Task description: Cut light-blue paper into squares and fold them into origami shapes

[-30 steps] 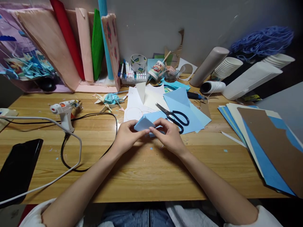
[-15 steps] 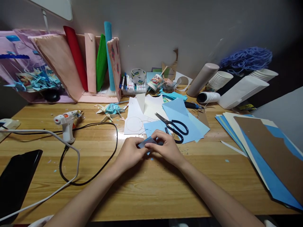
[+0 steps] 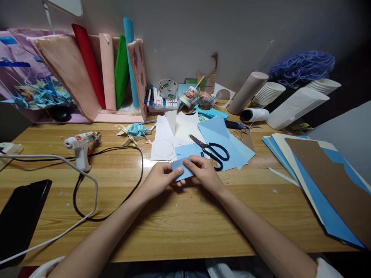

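Note:
My left hand [image 3: 159,178] and my right hand [image 3: 203,172] meet over the middle of the wooden desk [image 3: 179,216]. Between their fingertips they pinch a small folded piece of light blue paper [image 3: 182,171], held just above the desk. Black-handled scissors [image 3: 213,150] lie just beyond my right hand on a spread of light blue sheets [image 3: 220,143]. White paper [image 3: 168,137] with a drawn circle lies beyond my left hand.
A white glue gun [image 3: 79,146] stands at the left with its black cable [image 3: 127,185] looping toward my left arm. A black phone [image 3: 20,216] lies at the front left. Stacked card sheets [image 3: 321,173] cover the right. Paper rolls, markers, tape and cups line the wall.
The blue paper was a larger raised fold a second ago; both hands pressed it down small, and it now lies flatter between my fingertips. The camera shifted slightly.

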{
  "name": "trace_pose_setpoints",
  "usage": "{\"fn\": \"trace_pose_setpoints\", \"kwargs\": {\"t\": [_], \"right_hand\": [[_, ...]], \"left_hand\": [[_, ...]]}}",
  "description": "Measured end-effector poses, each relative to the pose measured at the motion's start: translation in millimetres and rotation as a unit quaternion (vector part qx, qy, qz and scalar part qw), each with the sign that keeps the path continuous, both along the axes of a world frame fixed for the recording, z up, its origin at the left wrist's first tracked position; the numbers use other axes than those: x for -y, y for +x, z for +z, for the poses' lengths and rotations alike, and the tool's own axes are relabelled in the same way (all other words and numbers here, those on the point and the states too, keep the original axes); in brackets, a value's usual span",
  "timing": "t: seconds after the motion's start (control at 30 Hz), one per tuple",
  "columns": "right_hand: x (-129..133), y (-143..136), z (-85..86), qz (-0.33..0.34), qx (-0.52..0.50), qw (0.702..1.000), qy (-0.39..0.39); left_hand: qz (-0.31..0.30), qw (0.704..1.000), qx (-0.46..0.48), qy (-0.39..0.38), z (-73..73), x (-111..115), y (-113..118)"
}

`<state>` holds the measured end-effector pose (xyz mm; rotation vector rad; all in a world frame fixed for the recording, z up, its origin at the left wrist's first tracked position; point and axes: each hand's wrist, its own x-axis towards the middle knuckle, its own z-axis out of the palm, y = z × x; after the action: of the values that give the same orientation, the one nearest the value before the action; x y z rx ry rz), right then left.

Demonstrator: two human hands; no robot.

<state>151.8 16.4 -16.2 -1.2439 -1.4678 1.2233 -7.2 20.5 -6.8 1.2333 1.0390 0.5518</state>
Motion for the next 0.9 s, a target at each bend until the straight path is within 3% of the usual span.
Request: {"fn": "trace_pose_setpoints", "kwargs": {"t": [0.13, 0.37, 0.67, 0.9], "right_hand": [[-2, 1, -1.3, -0.013, -0.010, 1.000, -0.016], [-1, 2, -3.0, -0.038, -0.009, 0.999, -0.034], [-3, 3, -3.1, 0.013, -0.044, 0.995, -0.094], [7, -8, 0.2, 0.050, -0.058, 0.988, -0.138]], "left_hand": [[-0.008, 0.999, -0.017, -0.038, -1.4, 1, -1], [0.006, 1.000, 0.024, -0.002, -5.2, -1, 0], [0.139, 0.988, -0.053, 0.039, -6.6, -2, -2], [0.163, 0.960, -0.111, 0.200, -0.3, -1, -4]]}}
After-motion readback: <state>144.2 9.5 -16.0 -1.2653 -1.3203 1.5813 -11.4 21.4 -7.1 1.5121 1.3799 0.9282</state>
